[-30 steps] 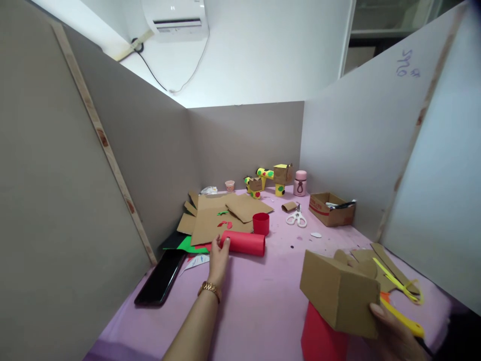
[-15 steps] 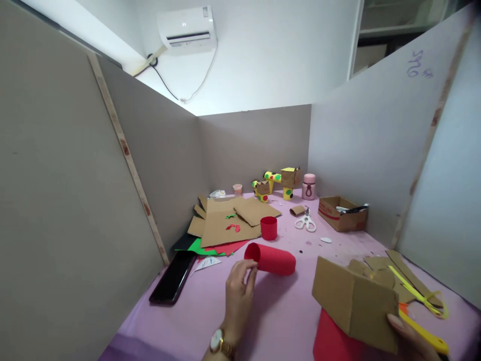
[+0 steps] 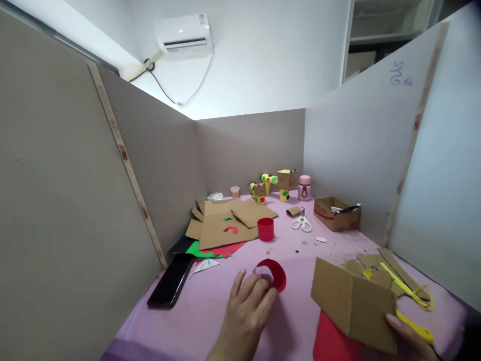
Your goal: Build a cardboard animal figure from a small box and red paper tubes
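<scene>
A pink-covered table (image 3: 300, 250) fills the lower middle of the frame, bearing a black phone (image 3: 171, 281) at lower left, cardboard sheets (image 3: 221, 223) over coloured paper left of centre, a small red cup (image 3: 265, 229), white scissors (image 3: 301, 222) and an open carton (image 3: 335, 213) toward the right.

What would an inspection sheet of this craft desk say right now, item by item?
Surface: pink table, walled by grey partition boards.
Job's things: red paper tube in the left hand; cardboard box over a red sheet, held by the right hand.
Clutter: cardboard sheets, small red cup, white scissors, black phone, open carton, yellow strips, decorated cardboard figures, pink bottle.
Fingers: left curled round the tube; right gripping the box edge.
Cables: one black cable under the air conditioner.
Surroundings: white wall, shelving at upper right.
</scene>
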Demonstrator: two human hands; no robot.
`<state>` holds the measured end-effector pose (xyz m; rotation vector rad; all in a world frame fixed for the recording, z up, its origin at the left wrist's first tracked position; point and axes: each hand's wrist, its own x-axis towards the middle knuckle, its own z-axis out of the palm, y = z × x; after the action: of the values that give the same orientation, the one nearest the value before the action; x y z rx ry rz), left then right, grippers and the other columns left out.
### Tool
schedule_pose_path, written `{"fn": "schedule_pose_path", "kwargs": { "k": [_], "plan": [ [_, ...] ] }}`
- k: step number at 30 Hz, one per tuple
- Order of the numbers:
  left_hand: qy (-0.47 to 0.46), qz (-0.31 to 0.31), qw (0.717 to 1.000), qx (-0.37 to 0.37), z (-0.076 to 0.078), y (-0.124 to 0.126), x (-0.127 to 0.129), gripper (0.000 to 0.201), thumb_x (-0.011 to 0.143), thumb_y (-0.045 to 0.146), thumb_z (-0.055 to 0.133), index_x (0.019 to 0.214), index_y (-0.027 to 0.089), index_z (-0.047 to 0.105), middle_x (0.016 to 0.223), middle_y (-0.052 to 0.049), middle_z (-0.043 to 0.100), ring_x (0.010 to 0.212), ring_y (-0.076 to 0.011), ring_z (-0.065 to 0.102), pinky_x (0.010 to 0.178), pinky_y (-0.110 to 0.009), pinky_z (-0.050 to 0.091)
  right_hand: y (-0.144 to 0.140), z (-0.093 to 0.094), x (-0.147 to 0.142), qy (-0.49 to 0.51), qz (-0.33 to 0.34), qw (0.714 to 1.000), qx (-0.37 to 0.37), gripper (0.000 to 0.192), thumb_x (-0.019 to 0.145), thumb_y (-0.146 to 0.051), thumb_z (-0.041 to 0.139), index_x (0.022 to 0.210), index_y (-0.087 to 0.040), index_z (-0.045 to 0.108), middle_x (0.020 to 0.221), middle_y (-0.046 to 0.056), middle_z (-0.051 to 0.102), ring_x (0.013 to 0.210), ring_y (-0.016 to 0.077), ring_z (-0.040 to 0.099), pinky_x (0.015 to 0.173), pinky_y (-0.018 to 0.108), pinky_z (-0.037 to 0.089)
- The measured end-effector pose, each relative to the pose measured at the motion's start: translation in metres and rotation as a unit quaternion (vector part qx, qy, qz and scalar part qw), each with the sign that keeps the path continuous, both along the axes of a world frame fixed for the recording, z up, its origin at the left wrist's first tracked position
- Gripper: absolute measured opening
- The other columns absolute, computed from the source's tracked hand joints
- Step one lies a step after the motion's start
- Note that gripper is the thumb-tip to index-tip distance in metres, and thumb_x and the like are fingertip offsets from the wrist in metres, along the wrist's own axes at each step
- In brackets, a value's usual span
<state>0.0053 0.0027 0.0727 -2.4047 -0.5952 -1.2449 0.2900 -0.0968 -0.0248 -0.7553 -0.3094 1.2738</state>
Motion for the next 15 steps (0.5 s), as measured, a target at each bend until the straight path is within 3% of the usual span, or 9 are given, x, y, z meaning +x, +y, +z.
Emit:
{"fn": "schedule_pose_path", "kwargs": {
  "k": [3, 6, 9, 11, 13, 15],
  "plan": [
    [0.08, 0.014, 0.996, 0.041, 0.002, -0.004, 0.012, 0.028, 0.092, 0.016, 0.036, 0.087, 0.02, 0.063, 0.088, 0.0, 0.066, 0.095, -0.014, 0.056, 0.113, -0.037, 0.013, 0.002, -0.007, 0.004, -0.003, -0.007, 1.0, -0.003, 0.028, 0.058, -0.042, 0.079, 0.082, -0.028, 0.075, 0.095, 0.003, 0.075, 0.094, 0.036, 0.066, 0.08, 0.044, 0.058],
    [0.111, -0.048, 0.991, 0.065, -0.011, -0.007, 0.031, 0.018, 0.09, 0.02, 0.045, 0.086, 0.022, 0.063, 0.093, 0.002, 0.068, 0.101, -0.0132, 0.056, 0.115, -0.038, 0.007, 0.0, -0.01, 0.005, -0.021, -0.024, 0.999, -0.012, 0.029, 0.056, -0.044, 0.079, 0.08, -0.028, 0.075, 0.083, 0.004, 0.076, 0.086, 0.036, 0.069, 0.077, 0.044, 0.059],
    [0.064, -0.12, 0.989, 0.054, -0.031, -0.009, 0.044, 0.011, 0.087, 0.024, 0.052, 0.086, 0.026, 0.062, 0.104, 0.004, 0.068, 0.108, -0.0111, 0.054, 0.114, -0.032, 0.014, -0.003, -0.008, 0.005, -0.02, -0.069, 0.997, -0.019, 0.03, 0.053, -0.046, 0.08, 0.076, -0.029, 0.075, 0.081, 0.004, 0.076, 0.08, 0.0356, 0.07, 0.076, 0.044, 0.06],
    [0.001, -0.137, 0.991, -0.007, -0.042, -0.008, 0.044, 0.013, 0.087, 0.022, 0.05, 0.093, 0.026, 0.062, 0.108, 0.0, 0.067, 0.108, -0.0116, 0.056, 0.109, -0.03, 0.028, -0.006, -0.006, 0.006, -0.013, -0.076, 0.997, -0.022, 0.029, 0.05, -0.045, 0.081, 0.074, -0.029, 0.075, 0.083, 0.004, 0.076, 0.078, 0.0352, 0.071, 0.075, 0.044, 0.059],
    [-0.064, -0.117, 0.984, -0.12, -0.046, 0.0, 0.037, 0.026, 0.088, 0.02, 0.045, 0.111, 0.025, 0.057, 0.117, -0.008, 0.061, 0.111, -0.0157, 0.055, 0.099, -0.033, 0.041, -0.007, -0.004, 0.006, -0.003, -0.077, 0.997, -0.024, 0.029, 0.049, -0.044, 0.082, 0.073, -0.029, 0.074, 0.088, 0.004, 0.076, 0.078, 0.0348, 0.071, 0.076, 0.045, 0.059],
    [-0.106, -0.046, 0.942, -0.315, -0.044, 0.014, 0.027, 0.04, 0.088, 0.025, 0.044, 0.128, 0.023, 0.044, 0.136, -0.013, 0.046, 0.126, -0.021, 0.043, 0.102, -0.04, 0.038, -0.007, -0.002, 0.006, 0.011, -0.086, 0.996, -0.032, 0.03, 0.047, -0.042, 0.084, 0.073, -0.029, 0.074, 0.09, 0.003, 0.076, 0.078, 0.0347, 0.071, 0.077, 0.046, 0.058]
  ]
}}
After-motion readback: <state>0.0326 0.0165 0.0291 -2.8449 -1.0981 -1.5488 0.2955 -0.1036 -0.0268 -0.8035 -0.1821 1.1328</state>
